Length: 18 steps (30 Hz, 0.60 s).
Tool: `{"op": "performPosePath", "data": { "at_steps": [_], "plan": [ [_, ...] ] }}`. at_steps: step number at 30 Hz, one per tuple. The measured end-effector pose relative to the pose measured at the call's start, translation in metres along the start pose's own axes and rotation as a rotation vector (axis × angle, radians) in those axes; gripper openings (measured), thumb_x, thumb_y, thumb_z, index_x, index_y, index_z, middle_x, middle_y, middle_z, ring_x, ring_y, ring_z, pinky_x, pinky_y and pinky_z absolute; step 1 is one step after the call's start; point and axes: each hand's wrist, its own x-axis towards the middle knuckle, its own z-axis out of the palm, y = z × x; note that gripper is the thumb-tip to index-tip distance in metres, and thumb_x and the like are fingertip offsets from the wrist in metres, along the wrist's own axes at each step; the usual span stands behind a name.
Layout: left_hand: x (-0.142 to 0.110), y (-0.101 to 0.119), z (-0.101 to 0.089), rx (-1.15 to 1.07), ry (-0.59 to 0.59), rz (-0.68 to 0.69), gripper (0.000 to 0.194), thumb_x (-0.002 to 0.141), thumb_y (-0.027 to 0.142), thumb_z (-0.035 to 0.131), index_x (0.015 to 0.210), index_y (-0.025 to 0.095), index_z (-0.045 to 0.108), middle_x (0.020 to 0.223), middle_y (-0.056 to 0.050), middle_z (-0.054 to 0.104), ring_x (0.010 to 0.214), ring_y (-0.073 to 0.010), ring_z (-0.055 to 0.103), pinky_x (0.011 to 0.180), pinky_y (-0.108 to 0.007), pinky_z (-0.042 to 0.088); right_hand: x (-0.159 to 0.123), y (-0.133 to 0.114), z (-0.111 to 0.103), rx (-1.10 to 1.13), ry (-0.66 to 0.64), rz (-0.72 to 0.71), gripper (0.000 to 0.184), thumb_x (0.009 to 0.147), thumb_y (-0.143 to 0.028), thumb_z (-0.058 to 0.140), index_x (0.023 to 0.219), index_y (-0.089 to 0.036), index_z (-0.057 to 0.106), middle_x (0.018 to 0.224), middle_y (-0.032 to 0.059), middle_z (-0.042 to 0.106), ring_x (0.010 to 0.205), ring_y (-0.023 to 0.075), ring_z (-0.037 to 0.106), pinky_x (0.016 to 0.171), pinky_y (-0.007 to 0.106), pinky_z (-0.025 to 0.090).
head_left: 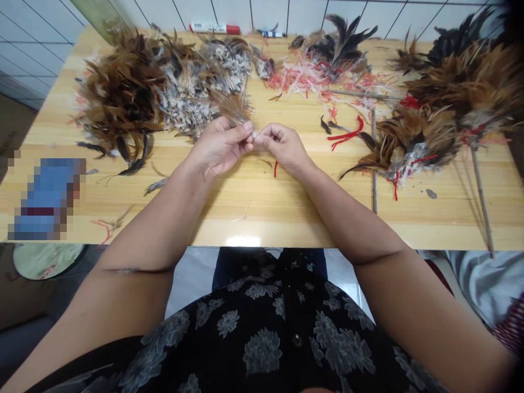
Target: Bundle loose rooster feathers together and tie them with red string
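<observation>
Over the middle of the table, my left hand [221, 144] pinches a small bunch of brown feathers [231, 106] between thumb and fingers. The feather tips fan up and to the left. My right hand [284, 144] meets it from the right, its thumb and forefinger closed on the whitish quill ends of the same bunch. Just behind my left hand lies a heap of grey-white fluffy feathers [186, 103], joined on its left by a large pile of brown feathers [123, 93]. A short red string [275, 169] rests on the table below my right hand.
Feather dusters [426, 136] on thin sticks [482, 196] lie at the right. Pink and white strings [303, 73] are tangled at the back, near red strings [347, 134]. A red-and-white marker [215, 28] lies by the tiled wall. A blurred blue object [51, 196] is at left.
</observation>
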Motion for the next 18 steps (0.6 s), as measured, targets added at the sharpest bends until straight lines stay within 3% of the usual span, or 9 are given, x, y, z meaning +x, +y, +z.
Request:
{"op": "performPosePath", "data": {
  "at_steps": [11, 18],
  "plan": [
    [-0.0043, 0.0009, 0.0031, 0.006, -0.04, 0.003, 0.045, 0.1, 0.017, 0.114, 0.08, 0.021, 0.074, 0.076, 0.0, 0.073, 0.069, -0.015, 0.076, 0.066, -0.018, 0.065, -0.0037, -0.003, 0.0014, -0.023, 0.011, 0.036, 0.068, 0.091, -0.078, 0.106, 0.088, -0.023, 0.066, 0.082, -0.004, 0.062, 0.086, 0.0141, 0.053, 0.079, 0.028, 0.045],
    [-0.0032, 0.0075, -0.0005, 0.068, -0.023, 0.01, 0.047, 0.095, 0.017, 0.118, 0.08, 0.022, 0.074, 0.072, 0.001, 0.073, 0.068, -0.0163, 0.076, 0.065, -0.022, 0.064, -0.0026, -0.009, -0.0009, 0.099, -0.051, 0.029, 0.072, 0.089, -0.087, 0.103, 0.088, -0.024, 0.069, 0.088, 0.0003, 0.077, 0.093, 0.0163, 0.066, 0.09, 0.03, 0.057]
  ]
}}
